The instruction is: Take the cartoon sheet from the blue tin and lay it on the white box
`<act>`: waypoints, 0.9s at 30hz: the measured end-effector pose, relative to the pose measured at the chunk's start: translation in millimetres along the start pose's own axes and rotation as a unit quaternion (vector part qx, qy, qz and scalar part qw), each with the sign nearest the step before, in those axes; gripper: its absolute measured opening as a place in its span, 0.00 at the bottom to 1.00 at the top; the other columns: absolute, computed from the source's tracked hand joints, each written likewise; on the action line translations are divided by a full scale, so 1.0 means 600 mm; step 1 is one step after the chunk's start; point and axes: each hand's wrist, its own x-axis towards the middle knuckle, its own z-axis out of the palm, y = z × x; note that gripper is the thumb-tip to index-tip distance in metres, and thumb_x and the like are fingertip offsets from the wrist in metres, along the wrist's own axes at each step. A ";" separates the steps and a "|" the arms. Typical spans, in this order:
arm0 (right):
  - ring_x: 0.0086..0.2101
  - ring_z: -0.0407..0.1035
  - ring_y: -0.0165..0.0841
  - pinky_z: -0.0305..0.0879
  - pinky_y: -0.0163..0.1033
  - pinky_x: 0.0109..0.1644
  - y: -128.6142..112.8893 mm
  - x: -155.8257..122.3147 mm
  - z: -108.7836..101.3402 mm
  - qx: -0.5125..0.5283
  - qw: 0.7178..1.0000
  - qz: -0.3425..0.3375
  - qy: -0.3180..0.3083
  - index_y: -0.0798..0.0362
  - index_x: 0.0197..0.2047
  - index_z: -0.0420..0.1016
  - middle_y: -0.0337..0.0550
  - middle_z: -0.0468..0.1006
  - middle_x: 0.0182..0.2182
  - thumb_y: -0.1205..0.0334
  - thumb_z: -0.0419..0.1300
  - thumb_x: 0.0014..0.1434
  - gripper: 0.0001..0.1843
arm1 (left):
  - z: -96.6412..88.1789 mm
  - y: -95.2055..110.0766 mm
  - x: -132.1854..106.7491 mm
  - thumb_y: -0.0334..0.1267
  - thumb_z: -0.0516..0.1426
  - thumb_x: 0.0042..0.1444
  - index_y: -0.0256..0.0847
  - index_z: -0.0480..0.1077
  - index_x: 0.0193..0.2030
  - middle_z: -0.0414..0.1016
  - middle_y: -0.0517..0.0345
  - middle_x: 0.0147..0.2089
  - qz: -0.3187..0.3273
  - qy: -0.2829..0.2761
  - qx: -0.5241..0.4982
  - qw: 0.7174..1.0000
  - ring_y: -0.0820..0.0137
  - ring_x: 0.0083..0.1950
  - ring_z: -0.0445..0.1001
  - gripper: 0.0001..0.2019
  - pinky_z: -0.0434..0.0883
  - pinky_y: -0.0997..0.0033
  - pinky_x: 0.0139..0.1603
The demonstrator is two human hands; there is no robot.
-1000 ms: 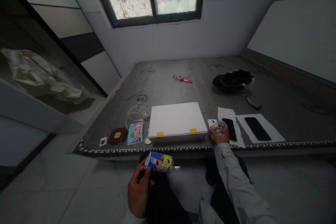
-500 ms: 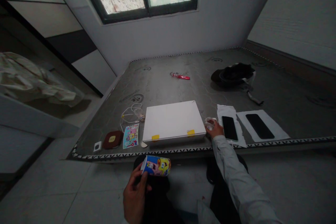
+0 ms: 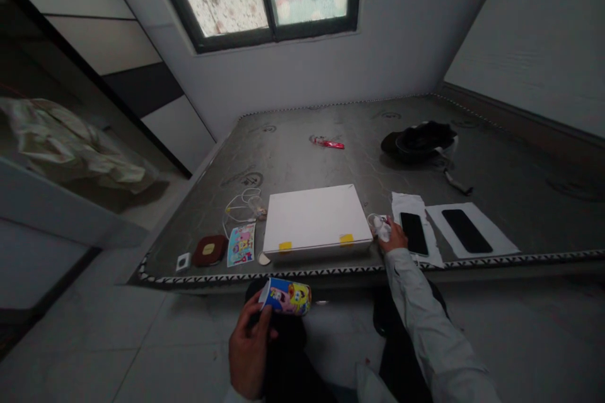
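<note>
"How are the hands gripping?"

"The left hand [image 3: 249, 346] is clamped around a cartoon paper cup [image 3: 286, 297], and the right hand [image 3: 393, 236] is closed on a small white bundle [image 3: 380, 227]. It's too blurred to say what that is."

"Where are they?"

"The cup is lying sideways in the air, just below the front edge of a bare mattress [image 3: 302, 164]. The bundle is on the mattress, right beside a white box [image 3: 316, 220]."

"What's nearby?"

"To the right of the bundle there's a black phone [image 3: 414, 233], then a second black phone [image 3: 466, 230] on a white sheet [image 3: 498, 240]. Left of the box lies a sticker sheet [image 3: 241, 244]."
</note>
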 end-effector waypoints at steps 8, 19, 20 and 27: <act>0.38 0.71 0.37 0.67 0.46 0.49 -0.098 -0.063 -0.082 0.133 0.967 -0.022 0.215 0.54 0.52 0.72 0.46 0.76 0.41 0.55 0.59 0.55 0.22 | -0.018 -0.001 -0.008 0.57 0.66 0.47 0.37 0.74 0.36 0.70 0.44 0.63 0.041 -0.018 -0.026 0.999 0.73 0.27 0.75 0.23 0.76 0.72 0.23; 0.42 0.76 0.40 0.72 0.45 0.46 -0.257 -0.270 -0.048 0.398 0.870 -0.135 -0.260 0.51 0.53 0.74 0.52 0.81 0.45 0.36 0.52 0.62 0.30 | -0.002 -0.002 -0.021 0.55 0.62 0.53 0.39 0.75 0.32 0.71 0.45 0.59 0.105 -0.144 -0.006 0.984 0.63 0.42 0.78 0.19 0.78 0.68 0.29; 0.43 0.76 0.41 0.72 0.47 0.47 -0.265 -0.284 -0.046 0.420 0.845 -0.134 -0.302 0.51 0.54 0.74 0.52 0.82 0.44 0.34 0.51 0.61 0.32 | 0.000 0.000 -0.022 0.55 0.62 0.54 0.39 0.76 0.32 0.71 0.46 0.59 0.119 -0.148 0.006 0.982 0.63 0.41 0.78 0.18 0.78 0.68 0.31; 0.33 0.74 0.37 0.71 0.42 0.39 -0.278 -0.318 -0.040 0.446 0.834 -0.057 -0.319 0.51 0.41 0.75 0.44 0.79 0.30 0.31 0.65 0.47 0.32 | -0.010 0.017 -0.028 0.55 0.60 0.56 0.40 0.78 0.30 0.74 0.46 0.59 0.200 -0.134 0.068 0.968 0.66 0.37 0.78 0.18 0.78 0.67 0.35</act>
